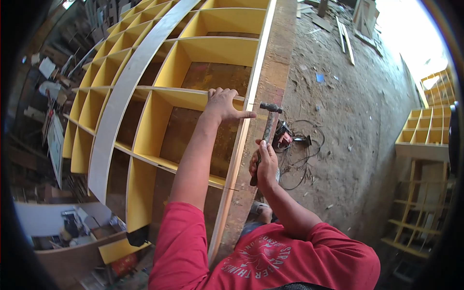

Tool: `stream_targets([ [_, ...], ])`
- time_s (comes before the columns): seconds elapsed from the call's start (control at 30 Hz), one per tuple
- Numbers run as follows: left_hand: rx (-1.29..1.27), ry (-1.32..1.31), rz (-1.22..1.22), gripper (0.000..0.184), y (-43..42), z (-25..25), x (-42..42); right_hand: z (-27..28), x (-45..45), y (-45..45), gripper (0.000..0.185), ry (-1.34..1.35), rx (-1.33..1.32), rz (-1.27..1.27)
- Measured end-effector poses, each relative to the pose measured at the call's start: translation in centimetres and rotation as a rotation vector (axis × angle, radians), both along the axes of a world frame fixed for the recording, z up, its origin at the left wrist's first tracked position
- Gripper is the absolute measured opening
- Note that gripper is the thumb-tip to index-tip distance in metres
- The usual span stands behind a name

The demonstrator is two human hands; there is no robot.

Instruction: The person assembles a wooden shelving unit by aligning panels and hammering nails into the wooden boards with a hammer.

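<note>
My right hand (265,163) is closed round the handle of a hammer (268,126). The hammer stands head-up over the brown bench edge, its head level with the pale wooden strip (245,126). My left hand (223,105) has its fingers curled over a yellow wooden divider (186,95). Its thumb stretches out across the strip, close to the hammer head. A thin nail (252,103) sticks out of the strip near the thumb. Farther down, another nail (233,189) juts from the same strip. The divider belongs to a large curved yellow grid frame (212,50).
A wide pale curved band (121,92) crosses the grid. Right of the bench edge (273,63), a red-and-black power tool (284,137) and its looped cable (309,159) lie on the dirt floor. More yellow grid frames (425,126) stand at the far right. Scrap wood (344,41) lies beyond.
</note>
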State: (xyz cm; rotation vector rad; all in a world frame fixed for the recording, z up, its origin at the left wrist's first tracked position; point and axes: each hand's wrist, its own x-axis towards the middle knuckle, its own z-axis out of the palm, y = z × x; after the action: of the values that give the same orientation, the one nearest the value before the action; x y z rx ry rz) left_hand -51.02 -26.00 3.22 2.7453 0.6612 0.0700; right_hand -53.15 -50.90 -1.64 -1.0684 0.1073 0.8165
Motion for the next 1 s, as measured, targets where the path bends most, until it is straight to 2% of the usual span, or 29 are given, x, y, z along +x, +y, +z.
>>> stream_targets([
  [0.07, 0.077, 0.049, 0.007, 0.101, -0.6, -0.5, 0.5, -0.5, -1.0, 0.9, 0.030, -0.018, -0.001, -0.074],
  [0.1, 0.090, 0.042, 0.007, 0.091, -0.8, -0.6, 0.5, -0.9, -1.4, 1.3, 0.032, -0.029, -0.010, -0.108],
  [0.23, 0.066, 0.034, 0.013, 0.075, -1.3, -0.3, 0.7, -1.8, -2.0, 2.2, 0.033, -0.064, -0.015, -0.069],
  [0.3, 0.067, 0.051, 0.017, 0.075, -1.3, -0.4, 0.7, -1.7, -1.8, 2.3, 0.032, -0.085, 0.005, -0.040],
  [0.43, 0.058, 0.035, 0.027, 0.073, -1.2, -0.8, 0.9, -2.3, -0.9, 1.5, 0.036, -0.139, 0.028, -0.262],
  [0.53, 0.076, -0.006, 0.018, 0.074, -0.9, -1.6, 0.8, -2.1, -0.9, 2.1, 0.036, -0.130, -0.009, -0.317],
  [0.67, 0.095, -0.017, -0.004, 0.075, -0.8, -1.9, 0.8, -2.6, -1.0, 2.7, 0.035, -0.130, 0.029, -0.042],
  [0.73, 0.084, 0.003, 0.007, 0.075, -0.7, -1.9, 0.8, -1.8, -0.2, 1.7, 0.035, -0.189, 0.032, -0.138],
  [0.87, 0.082, 0.013, 0.007, 0.075, -1.0, -1.5, 0.8, -1.2, 2.1, 0.0, 0.035, -0.147, 0.066, -0.502],
  [0.93, 0.082, 0.025, 0.004, 0.076, -0.9, -1.5, 0.7, -2.2, 1.3, 1.3, 0.035, -0.182, 0.019, -0.548],
  [1.0, 0.081, 0.021, 0.000, 0.076, -0.9, -1.3, 1.3, -3.0, -0.1, 2.2, 0.036, -0.375, -0.135, -0.082],
])
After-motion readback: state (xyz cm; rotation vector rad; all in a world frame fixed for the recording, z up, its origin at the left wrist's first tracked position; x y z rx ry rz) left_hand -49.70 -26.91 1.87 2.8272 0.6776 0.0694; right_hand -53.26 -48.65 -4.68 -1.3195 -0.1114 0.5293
